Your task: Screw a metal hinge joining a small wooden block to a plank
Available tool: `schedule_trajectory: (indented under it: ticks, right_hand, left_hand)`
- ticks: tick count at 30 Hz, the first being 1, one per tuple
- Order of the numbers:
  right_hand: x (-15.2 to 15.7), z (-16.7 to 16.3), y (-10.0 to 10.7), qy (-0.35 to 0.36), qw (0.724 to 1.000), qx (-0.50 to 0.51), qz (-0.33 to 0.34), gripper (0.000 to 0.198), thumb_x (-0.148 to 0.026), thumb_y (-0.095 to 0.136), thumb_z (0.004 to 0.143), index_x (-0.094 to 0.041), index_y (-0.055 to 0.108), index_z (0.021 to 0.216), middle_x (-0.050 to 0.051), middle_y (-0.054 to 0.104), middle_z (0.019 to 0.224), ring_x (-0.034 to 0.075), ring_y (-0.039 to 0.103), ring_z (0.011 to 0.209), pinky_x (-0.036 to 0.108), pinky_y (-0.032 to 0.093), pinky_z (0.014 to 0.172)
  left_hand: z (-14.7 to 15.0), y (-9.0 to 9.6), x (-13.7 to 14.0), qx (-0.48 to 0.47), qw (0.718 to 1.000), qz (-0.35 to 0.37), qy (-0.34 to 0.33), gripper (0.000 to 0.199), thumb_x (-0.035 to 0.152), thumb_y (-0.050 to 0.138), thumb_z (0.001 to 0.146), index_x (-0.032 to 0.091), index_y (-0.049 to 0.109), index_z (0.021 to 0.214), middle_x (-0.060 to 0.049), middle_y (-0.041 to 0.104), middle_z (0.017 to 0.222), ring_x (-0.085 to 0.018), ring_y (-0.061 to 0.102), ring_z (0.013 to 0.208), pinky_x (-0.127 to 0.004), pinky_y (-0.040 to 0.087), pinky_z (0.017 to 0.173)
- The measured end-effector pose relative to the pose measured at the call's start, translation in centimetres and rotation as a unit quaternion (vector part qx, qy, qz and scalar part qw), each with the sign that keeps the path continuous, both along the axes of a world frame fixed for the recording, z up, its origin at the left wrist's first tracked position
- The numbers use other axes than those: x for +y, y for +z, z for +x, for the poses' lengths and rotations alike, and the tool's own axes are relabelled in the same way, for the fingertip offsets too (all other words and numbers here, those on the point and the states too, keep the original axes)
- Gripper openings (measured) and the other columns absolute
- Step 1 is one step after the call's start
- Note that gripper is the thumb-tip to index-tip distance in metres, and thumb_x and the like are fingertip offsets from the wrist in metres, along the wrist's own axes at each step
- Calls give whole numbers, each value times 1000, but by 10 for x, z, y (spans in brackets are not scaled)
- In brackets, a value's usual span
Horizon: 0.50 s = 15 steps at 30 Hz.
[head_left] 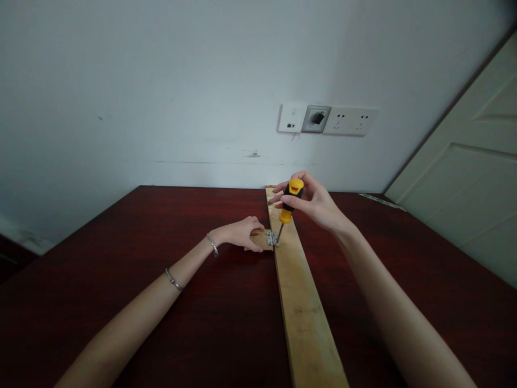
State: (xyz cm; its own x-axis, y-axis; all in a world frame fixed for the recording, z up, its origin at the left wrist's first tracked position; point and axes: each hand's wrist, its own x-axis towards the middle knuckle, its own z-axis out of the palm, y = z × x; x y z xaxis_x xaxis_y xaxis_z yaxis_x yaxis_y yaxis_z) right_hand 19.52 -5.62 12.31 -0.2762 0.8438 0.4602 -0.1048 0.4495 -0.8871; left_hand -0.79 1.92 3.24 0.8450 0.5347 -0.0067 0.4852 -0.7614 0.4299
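the right hand (pixel 319 207) has its thumb and fingers wrapped lightly around the handle of a yellow and black screwdriver (pixel 292 200), whose shaft points down to the metal hinge (pixel 270 238) lying between the two hands. the left hand (pixel 241 234) grasps the short piece of wood (pixel 262 241), thumb on the near side and fingers on the far side. the hinge reaches from that piece across to the long board (pixel 302 302), which runs below the right hand and out toward the person, flat on the dark red table (pixel 210 323).

the step looks like turning the screwdriver at the hinge's half on the board. to do it well, the shaft should stand square to the board; it seems to lean a little, though this angle makes that hard to judge. whether the tip sits in a screw is too small to tell, so seating it firmly comes first. press straight down while turning, in short, even twists. the left hand should pin the short piece snug against the board's edge, fingers clear of the tip in case it slips, because a shift there would likely pull the hinge crooked.
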Motion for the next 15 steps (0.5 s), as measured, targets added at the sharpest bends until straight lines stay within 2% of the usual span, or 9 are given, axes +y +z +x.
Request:
schedule_trajectory:
  ticks: [3, 6, 8, 11, 15]
  right_hand:
    - [2, -2, -2, -14, 1000, -14, 14, 36, -29, 72, 75, -23, 40, 90, -1, 62, 85, 13, 65, 73, 31, 54, 68]
    - [2, 0, -3, -22, 999, -40, 29, 27, -29, 66, 80, -23, 46, 95, -2, 58, 83, 11, 60, 69, 28, 51, 63]
    - [2, 3, -3, -1, 998, -52, 26, 23, -23, 63, 80, -22, 49, 98, -1, 57, 86, 12, 58, 72, 29, 50, 67]
    - [0, 10, 0, 60, 996, -60, -3, 32, -11, 62, 74, -24, 50, 101, 0, 58, 91, 13, 58, 80, 32, 49, 74]
    - [-2, 18, 6, 72, 992, -101, -16, 35, -12, 63, 75, -23, 50, 105, 3, 61, 97, 17, 60, 90, 35, 49, 80]
  left_hand:
    - [0, -1, 1, -1, 1000, -1, -1, 48, 42, 75, 66, 17, 62, 105, -6, 52, 101, -21, 49, 94, -33, 42, 85]
    - [0, 0, 0, -1, 1000, -9, 1, 49, 42, 75, 66, 17, 62, 106, -7, 52, 102, -21, 49, 94, -33, 42, 84]
    - [0, 1, 0, -1, 1000, -12, 2, 49, 42, 75, 66, 17, 62, 106, -7, 52, 101, -21, 49, 94, -32, 42, 83]
    - [-1, 2, -1, 0, 1000, -11, 2, 49, 43, 75, 66, 17, 63, 106, -6, 52, 99, -21, 49, 92, -32, 42, 82]
    - [-1, 1, 0, -1, 1000, -7, 8, 50, 44, 76, 64, 20, 62, 106, -5, 51, 98, -19, 49, 89, -31, 42, 81]
